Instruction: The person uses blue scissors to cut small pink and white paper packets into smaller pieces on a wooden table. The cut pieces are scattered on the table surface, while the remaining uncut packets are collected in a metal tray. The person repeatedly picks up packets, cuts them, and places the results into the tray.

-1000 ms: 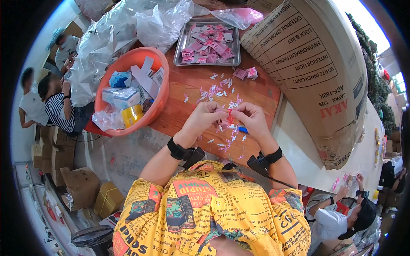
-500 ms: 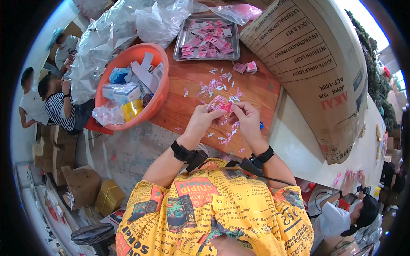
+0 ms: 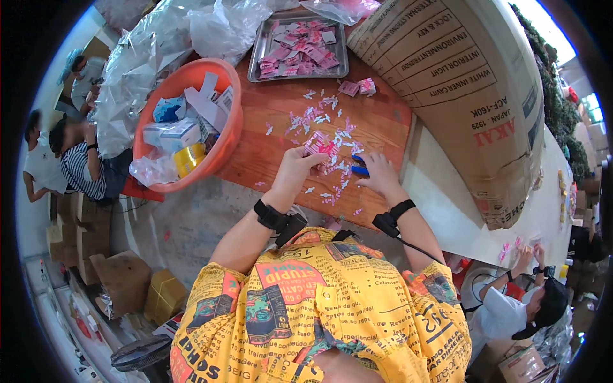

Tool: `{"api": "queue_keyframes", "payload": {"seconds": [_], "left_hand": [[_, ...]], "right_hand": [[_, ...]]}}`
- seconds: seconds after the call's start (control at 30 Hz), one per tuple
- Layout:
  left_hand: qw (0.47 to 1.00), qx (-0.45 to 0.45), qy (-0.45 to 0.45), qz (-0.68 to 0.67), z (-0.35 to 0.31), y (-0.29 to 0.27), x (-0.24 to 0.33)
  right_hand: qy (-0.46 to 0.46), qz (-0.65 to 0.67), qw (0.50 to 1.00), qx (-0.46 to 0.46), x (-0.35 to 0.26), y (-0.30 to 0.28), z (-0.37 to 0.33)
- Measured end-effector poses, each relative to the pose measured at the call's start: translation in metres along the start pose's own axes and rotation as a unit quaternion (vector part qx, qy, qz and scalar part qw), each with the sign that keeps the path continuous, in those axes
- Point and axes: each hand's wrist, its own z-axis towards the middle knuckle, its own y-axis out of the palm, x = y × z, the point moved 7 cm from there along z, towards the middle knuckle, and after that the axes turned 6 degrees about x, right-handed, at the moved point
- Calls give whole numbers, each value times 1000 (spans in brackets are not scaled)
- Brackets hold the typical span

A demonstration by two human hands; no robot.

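My left hand (image 3: 298,168) pinches a small pink printed card piece (image 3: 320,144) by its near edge, holding it above the table. Close by on the right, my right hand (image 3: 383,175) has its fingers and thumb around a tool with blue handles (image 3: 360,170). Its working end is hidden, so I cannot tell its exact kind. Beneath and beyond both hands lie many tiny pink and pale blue cut-out pieces (image 3: 313,116), scattered over the wooden tabletop (image 3: 255,153).
A metal tray (image 3: 253,71) of pink card pieces stands at the back, with two pink packets (image 3: 357,87) nearby. On the left is an orange basin (image 3: 235,105) of boxes and tape. A large cardboard carton (image 3: 460,96) leans at the right. Other people sit on both sides.
My hands have come apart. The left keeps the pink card piece, while the right has let go of it and moved right onto the blue-handled tool. The view has shifted slightly.
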Motion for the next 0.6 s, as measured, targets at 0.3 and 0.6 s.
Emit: {"api": "queue_keyframes", "payload": {"seconds": [0.3,0.6], "left_hand": [[1000,7,5,17,-3,-5,4],[982,-16,59,176,-17,15,26]], "right_hand": [[158,563,804,-108,-6,32,-6],[172,701,677,-142,-65,-30,-19]]}}
